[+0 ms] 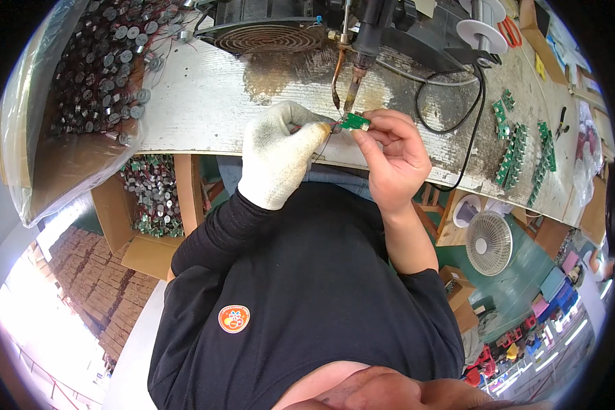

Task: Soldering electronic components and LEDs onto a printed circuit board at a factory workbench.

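Head view: left hand (277,152) pinches wires (335,124), right hand (396,157) 1 green board (353,121).

Black shirt (342,287), round orange badge (234,319), black left arm sleeve (219,229), whitish glove (273,164)

The left arm (215,229), black-sleeved to the wrist, bends at the elbow and slants forward and inward to the near edge of the tabletop (212,119). The left grip (273,160) wears a pale glove, its back turned upward, its thumb (318,133) and forefinger pinched together at the tips; the thumb's end is stained yellowish. The right arm (413,242) also bends at the elbow, its forearm bare, and rises toward the same edge. The right grip (400,167) is bare, thumb and index fingertip closed in a pinch, the other fingers curled. Both grips sit near each other, fingertips facing inward, just apart.
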Demonstrator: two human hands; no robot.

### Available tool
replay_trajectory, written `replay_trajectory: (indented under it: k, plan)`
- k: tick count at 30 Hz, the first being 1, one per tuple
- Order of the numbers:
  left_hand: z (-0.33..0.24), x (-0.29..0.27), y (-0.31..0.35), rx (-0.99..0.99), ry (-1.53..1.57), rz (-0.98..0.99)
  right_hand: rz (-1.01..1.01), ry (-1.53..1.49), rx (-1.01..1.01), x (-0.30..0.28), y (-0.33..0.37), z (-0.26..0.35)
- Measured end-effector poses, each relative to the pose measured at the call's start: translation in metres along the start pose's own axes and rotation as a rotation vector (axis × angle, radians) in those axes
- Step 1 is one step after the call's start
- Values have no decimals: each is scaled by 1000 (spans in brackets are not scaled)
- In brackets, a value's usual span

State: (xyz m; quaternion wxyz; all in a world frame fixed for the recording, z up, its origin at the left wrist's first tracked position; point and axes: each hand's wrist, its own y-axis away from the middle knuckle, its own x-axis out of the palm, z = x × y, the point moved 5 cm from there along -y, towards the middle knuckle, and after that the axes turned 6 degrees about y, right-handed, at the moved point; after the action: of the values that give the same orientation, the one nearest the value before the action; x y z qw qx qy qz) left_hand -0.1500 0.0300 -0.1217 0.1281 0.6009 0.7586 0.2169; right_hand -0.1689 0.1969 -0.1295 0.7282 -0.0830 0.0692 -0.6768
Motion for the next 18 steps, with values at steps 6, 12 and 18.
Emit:
replay_trajectory:
  k: [6,12,18]
  plan:
    - [0,3,2,-9,29,0,-6,2,-6,-3,1,1]
    - [11,-1,0,-25,5,37,-31,-29,41,-5,4,2]
    - [0,-20,22,-113,-128,173,4,-90,121,-1,21,-4]
